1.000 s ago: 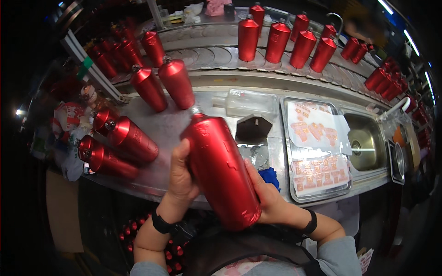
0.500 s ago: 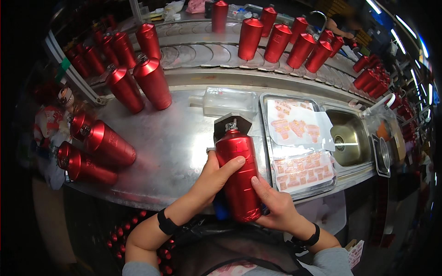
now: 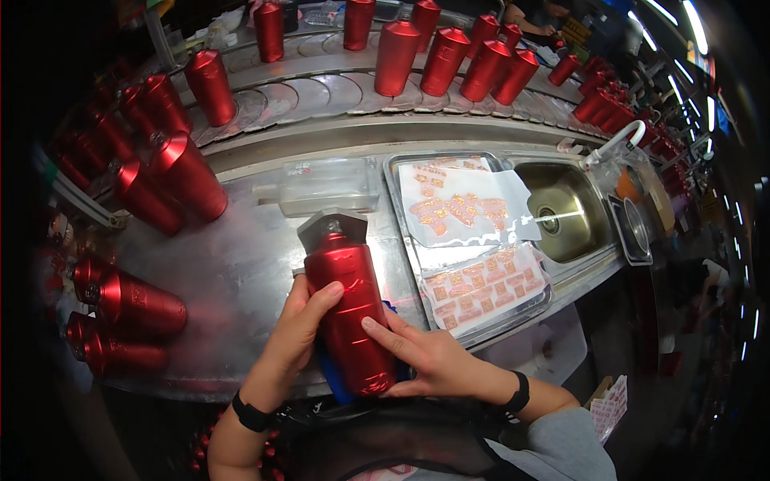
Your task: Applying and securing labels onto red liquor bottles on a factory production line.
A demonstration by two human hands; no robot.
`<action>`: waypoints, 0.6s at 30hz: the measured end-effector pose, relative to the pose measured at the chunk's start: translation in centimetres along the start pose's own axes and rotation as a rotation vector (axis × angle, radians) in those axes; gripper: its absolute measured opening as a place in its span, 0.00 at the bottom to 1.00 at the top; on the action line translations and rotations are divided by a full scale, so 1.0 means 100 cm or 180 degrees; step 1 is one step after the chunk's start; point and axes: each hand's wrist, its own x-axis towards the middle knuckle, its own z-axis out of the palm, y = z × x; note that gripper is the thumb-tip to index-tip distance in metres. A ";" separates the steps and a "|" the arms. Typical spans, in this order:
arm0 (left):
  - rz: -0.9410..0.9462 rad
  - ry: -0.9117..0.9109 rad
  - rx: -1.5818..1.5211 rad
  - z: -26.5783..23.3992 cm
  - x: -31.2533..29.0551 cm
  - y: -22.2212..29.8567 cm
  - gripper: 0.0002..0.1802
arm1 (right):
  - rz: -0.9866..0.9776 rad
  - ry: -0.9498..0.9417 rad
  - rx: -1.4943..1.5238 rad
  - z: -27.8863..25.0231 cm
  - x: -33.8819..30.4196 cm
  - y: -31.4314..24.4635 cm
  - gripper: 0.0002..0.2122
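A shiny red metallic bottle (image 3: pixel 350 309) lies tilted in front of me, its neck pointing away. My left hand (image 3: pixel 303 319) wraps its left side, with the thumb across the top. On the lower right side my right hand (image 3: pixel 429 353) grips it, fingertips pressed on the red surface. The neck lies at a dark angular block (image 3: pixel 353 226). Something blue (image 3: pixel 331 375) shows beneath the bottle. To the right, a metal tray (image 3: pixel 425 258) holds white sheets of red-and-gold decals (image 3: pixel 487 290).
A clear rectangular bottle (image 3: pixel 330 186) lies beyond the block. Several red bottles (image 3: pixel 189 176) stand or lie at left. More red bottles (image 3: pixel 399 60) stand on the slat conveyor (image 3: pixel 313 98). A sink (image 3: pixel 561 212) is at right; a co-worker's hand (image 3: pixel 545 30) shows far off.
The view has shifted right, so most things sit further left in it. Both hands still hold the red bottle. Bottles on the conveyor have shifted too, with another now showing at the far left.
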 end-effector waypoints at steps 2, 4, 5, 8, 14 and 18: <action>-0.0140 0.0081 0.0134 -0.012 -0.002 -0.009 0.33 | -0.0121 0.0225 0.0135 -0.013 0.003 0.008 0.47; 0.0050 0.0152 0.0278 -0.003 -0.013 -0.009 0.35 | 0.0224 0.0458 0.0228 -0.031 -0.004 0.020 0.35; 0.0259 0.0258 0.0434 0.002 -0.019 -0.010 0.38 | 0.0634 0.0651 0.0129 -0.040 -0.006 0.034 0.27; 0.0245 0.0148 0.0460 0.008 -0.023 -0.011 0.44 | 0.1355 0.1606 -0.0647 -0.066 -0.009 0.097 0.10; 0.0130 0.0129 0.0493 0.008 -0.022 -0.017 0.45 | 0.2124 0.1325 -0.2034 -0.113 -0.042 0.192 0.11; 0.0125 0.0181 0.0451 0.011 -0.025 -0.015 0.45 | 0.2445 0.1269 -0.2518 -0.139 -0.050 0.204 0.11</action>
